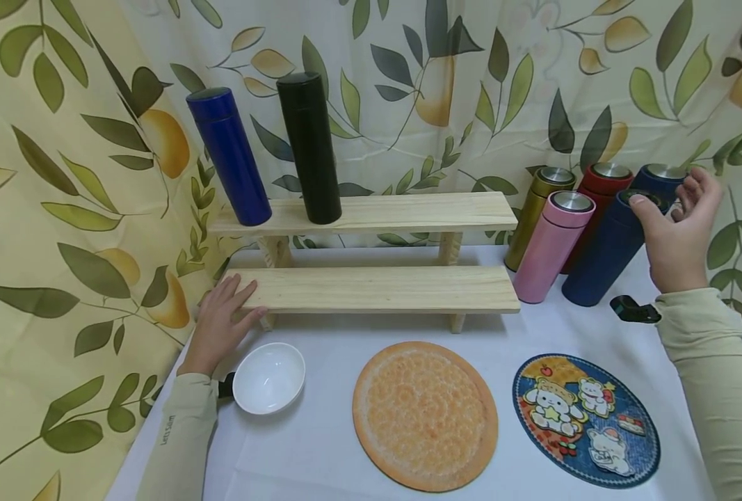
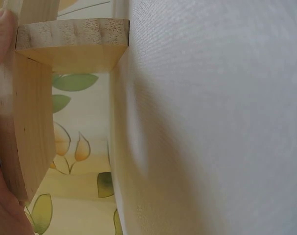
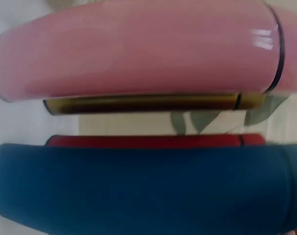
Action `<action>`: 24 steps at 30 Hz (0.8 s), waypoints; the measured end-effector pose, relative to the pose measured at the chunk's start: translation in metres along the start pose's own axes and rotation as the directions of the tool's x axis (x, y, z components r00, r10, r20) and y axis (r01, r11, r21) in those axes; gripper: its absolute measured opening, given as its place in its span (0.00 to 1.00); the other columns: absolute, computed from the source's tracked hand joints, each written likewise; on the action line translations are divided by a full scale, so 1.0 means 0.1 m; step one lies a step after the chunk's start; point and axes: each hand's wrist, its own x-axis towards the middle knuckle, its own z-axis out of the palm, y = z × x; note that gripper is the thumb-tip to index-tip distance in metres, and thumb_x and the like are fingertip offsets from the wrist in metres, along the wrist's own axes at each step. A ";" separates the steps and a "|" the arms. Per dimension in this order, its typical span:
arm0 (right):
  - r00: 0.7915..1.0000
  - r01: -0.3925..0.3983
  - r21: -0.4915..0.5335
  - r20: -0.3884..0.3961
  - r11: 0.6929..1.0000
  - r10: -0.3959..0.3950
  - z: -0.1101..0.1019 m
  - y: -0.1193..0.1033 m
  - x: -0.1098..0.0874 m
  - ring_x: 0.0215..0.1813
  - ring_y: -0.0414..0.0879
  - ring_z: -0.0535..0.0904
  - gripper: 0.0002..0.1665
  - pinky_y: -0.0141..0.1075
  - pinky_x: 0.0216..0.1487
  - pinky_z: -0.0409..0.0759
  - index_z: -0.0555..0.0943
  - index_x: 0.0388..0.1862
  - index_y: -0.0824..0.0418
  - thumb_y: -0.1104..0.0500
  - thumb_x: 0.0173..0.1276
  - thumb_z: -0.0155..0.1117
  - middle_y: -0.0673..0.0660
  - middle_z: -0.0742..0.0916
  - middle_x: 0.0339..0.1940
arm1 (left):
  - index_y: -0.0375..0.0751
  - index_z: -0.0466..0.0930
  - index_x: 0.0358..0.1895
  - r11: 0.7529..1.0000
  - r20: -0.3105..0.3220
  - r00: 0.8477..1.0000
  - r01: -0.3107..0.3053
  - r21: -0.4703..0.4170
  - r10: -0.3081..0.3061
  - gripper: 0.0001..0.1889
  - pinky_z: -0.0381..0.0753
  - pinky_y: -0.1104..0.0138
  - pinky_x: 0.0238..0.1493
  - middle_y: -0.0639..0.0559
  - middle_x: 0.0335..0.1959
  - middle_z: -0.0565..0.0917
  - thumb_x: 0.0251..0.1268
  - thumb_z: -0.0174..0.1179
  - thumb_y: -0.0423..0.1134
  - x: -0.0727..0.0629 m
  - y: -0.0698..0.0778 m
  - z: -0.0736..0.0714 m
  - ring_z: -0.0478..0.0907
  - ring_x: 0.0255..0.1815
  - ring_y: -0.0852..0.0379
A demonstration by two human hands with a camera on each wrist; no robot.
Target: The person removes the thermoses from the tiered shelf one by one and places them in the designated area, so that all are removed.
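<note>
My left hand (image 1: 220,323) rests on the left end of the lower plank of a two-step wooden shelf (image 1: 377,289), fingers spread over the top and thumb by the front edge. In the left wrist view, parts of that hand show beside the plank (image 2: 33,122). At the right, my right hand (image 1: 683,233) is over the lid of the front dark blue thermos bottle (image 1: 605,250), thumb across the lid and other fingers bent beyond it. This bottle (image 3: 138,188) stands on the table beside a pink bottle (image 1: 552,250). Gold (image 1: 536,223), red (image 1: 602,182) and another blue bottle (image 1: 655,182) stand behind.
A blue bottle (image 1: 229,156) and a black bottle (image 1: 310,149) stand on the upper plank's left part. In front of the shelf are a white bowl (image 1: 269,379), a round biscuit-patterned mat (image 1: 425,417) and an oval cartoon mat (image 1: 586,421). Leaf-patterned curtain (image 1: 402,90) hangs behind.
</note>
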 end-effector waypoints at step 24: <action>0.964 0.250 0.195 0.040 0.948 -0.262 0.42 -0.47 -0.03 0.86 0.44 0.51 0.43 0.24 0.80 0.47 0.59 0.83 0.61 0.62 0.70 0.57 0.55 0.62 0.85 | 0.38 0.72 0.79 1.000 -0.014 1.000 -0.003 0.005 0.003 0.36 0.46 0.36 0.82 0.31 0.83 0.61 0.77 0.65 0.56 -0.01 0.01 -0.01 0.51 0.85 0.32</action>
